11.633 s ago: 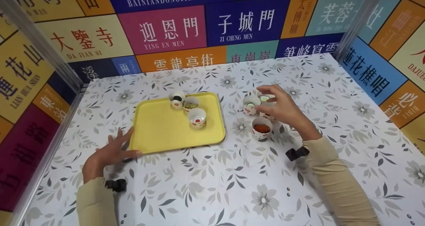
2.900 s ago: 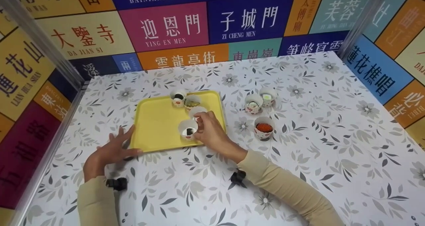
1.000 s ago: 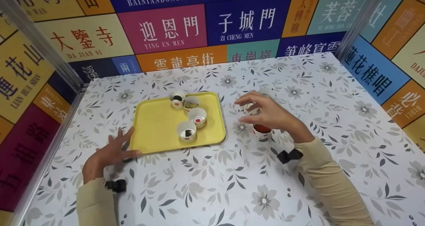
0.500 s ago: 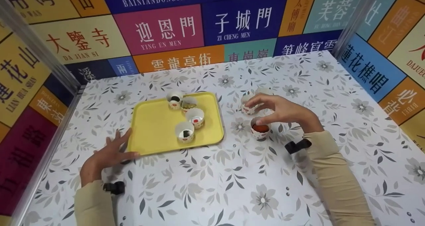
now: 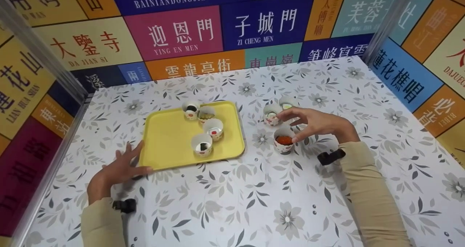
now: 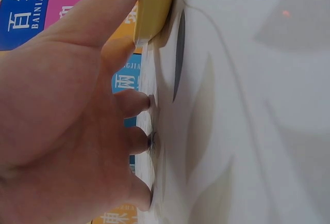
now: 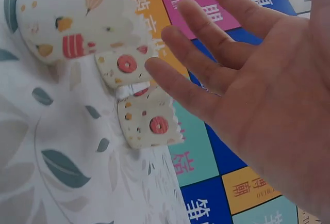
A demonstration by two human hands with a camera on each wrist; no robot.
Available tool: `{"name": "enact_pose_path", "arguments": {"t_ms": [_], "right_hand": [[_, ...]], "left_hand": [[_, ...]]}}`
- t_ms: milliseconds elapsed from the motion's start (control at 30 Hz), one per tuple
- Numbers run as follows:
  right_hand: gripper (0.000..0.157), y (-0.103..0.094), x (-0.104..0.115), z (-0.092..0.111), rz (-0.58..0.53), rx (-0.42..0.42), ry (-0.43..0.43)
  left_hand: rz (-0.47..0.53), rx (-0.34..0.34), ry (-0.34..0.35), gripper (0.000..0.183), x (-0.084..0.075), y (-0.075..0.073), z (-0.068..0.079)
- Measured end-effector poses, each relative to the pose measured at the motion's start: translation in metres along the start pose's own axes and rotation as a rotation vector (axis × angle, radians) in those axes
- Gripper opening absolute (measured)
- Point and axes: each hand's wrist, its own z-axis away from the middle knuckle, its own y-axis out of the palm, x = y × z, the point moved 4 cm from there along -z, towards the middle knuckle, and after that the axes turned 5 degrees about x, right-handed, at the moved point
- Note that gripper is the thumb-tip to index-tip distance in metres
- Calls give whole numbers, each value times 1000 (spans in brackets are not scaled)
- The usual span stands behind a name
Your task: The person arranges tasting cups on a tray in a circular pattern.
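Observation:
My left hand (image 5: 118, 170) is spread beside the yellow tray (image 5: 167, 141); its thumb and a finger touch the tray's left edge. In the left wrist view the other fingertips rest on the tabletop. My right hand (image 5: 318, 122) holds nothing and hovers, fingers parted, just right of a patterned paper cup (image 5: 282, 149) with orange-red contents. Beyond that cup stand a paper cup (image 5: 271, 119) with pale contents and another (image 5: 288, 102), partly hidden, with whitish-green contents. Several similar cups stand on the tray, among them a front cup (image 5: 202, 150) with black-and-white contents and one (image 5: 214, 133) with a red spot.
A white floral cloth (image 5: 225, 203) covers the table. Panels with Chinese lettering (image 5: 174, 32) stand behind and at both sides. Behind the tray's red-spot cup are a cup (image 5: 207, 114) with yellowish-green contents and one (image 5: 190, 112) with dark contents at the rim.
The cup with black-and-white contents was put on the tray's front by my right hand, which then went back right and has just shifted slightly toward me. My left hand stays at the tray.

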Motion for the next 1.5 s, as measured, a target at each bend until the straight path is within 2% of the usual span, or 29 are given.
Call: {"name": "enact_pose_path", "arguments": {"t_ms": [233, 433, 733, 867, 967, 1200, 1500], "right_hand": [[83, 4, -10, -2, 9, 47, 40], [90, 9, -14, -4, 68, 72, 126], [91, 15, -14, -7, 111, 88, 182], [90, 16, -16, -9, 132, 95, 250], [90, 17, -16, -9, 161, 102, 285], [85, 19, -16, -11, 185, 106, 286], [70, 19, -16, -13, 266, 99, 319]], "left_hand": [[-5, 5, -7, 110, 0, 0, 0], [1, 10, -22, 111, 0, 0, 0], [17, -1, -9, 111, -1, -1, 1], [-6, 5, 0, 109, -2, -2, 2], [-22, 4, 8, 108, -4, -3, 1], [-38, -5, 3, 110, -2, -2, -2], [-8, 1, -26, 112, -1, 0, -1]]}}
